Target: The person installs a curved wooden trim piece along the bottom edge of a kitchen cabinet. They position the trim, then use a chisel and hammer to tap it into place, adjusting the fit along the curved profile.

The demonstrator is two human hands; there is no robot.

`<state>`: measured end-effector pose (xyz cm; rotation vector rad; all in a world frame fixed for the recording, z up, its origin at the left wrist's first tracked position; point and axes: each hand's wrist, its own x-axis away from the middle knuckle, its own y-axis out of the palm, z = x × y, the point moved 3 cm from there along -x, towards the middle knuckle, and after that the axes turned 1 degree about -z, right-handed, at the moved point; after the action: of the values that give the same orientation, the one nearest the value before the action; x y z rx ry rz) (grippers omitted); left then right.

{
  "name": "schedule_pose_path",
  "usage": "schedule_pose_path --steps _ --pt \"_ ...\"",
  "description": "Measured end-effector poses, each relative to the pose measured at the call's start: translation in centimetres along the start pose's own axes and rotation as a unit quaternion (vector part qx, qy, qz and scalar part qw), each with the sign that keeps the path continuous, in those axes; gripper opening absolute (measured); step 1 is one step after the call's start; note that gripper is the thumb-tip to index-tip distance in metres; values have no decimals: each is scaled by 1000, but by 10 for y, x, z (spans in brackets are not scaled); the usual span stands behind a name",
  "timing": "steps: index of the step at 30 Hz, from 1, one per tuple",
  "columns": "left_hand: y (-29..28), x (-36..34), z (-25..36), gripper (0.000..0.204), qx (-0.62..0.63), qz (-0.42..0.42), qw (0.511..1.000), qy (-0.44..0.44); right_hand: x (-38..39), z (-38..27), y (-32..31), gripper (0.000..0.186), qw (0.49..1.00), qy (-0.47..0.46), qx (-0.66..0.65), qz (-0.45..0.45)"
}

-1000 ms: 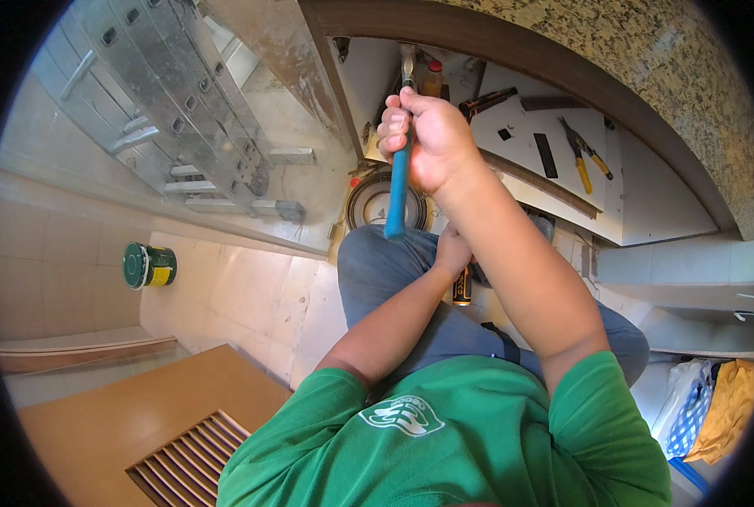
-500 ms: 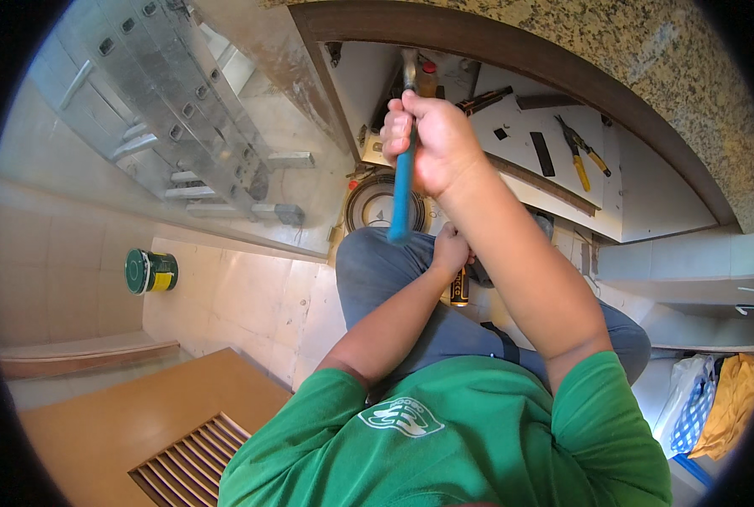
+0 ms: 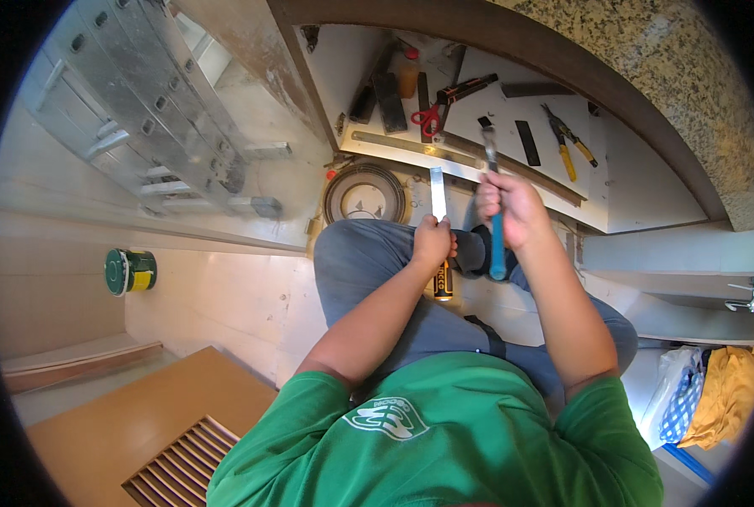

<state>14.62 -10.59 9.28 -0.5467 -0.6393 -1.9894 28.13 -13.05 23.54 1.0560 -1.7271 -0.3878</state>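
Observation:
My left hand (image 3: 433, 242) is closed around a chisel (image 3: 438, 196). Its flat metal blade points away from me, and the black and yellow handle end shows below my fist. To the right, my right hand (image 3: 512, 207) grips a hammer (image 3: 497, 252) by its blue handle, the metal head up and away from me beside the cabinet's front edge. The hammer and chisel are apart. Both hands are over my crossed legs, just short of the open cabinet (image 3: 592, 221).
Inside the cabinet lie red-handled scissors (image 3: 427, 121), yellow-handled pliers (image 3: 568, 156) and several dark strips. A coiled band (image 3: 336, 203) rests on the floor before it. Leftward are a metal ladder (image 3: 170, 101) and green bucket (image 3: 129, 272); a granite counter (image 3: 689, 101) overhangs.
My right hand has come down and to the right with the hammer, away from in front of the cabinet's left side. The chisel blade in my left hand now shows.

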Motion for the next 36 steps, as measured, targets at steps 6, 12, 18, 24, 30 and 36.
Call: schedule_pose_path --steps 6,12,18,24,30,36 --pt "4 0 -3 19 18 -7 1000 -1 34 -15 -119 12 979 -81 11 189" --pt "8 9 3 21 -6 -12 1000 -2 52 11 -179 8 964 -1 14 264" --pt "11 14 5 21 7 -8 1000 -7 40 -8 -187 10 911 -25 289 293" --pt "10 10 4 20 2 -3 1000 -12 -17 -99 -183 17 761 -215 514 331" --pt "7 1 -1 19 11 10 1000 -22 -106 -172 -248 26 684 -145 618 358" --pt "4 -4 -3 22 3 8 1000 -27 -178 -224 -284 21 293 -266 861 319"
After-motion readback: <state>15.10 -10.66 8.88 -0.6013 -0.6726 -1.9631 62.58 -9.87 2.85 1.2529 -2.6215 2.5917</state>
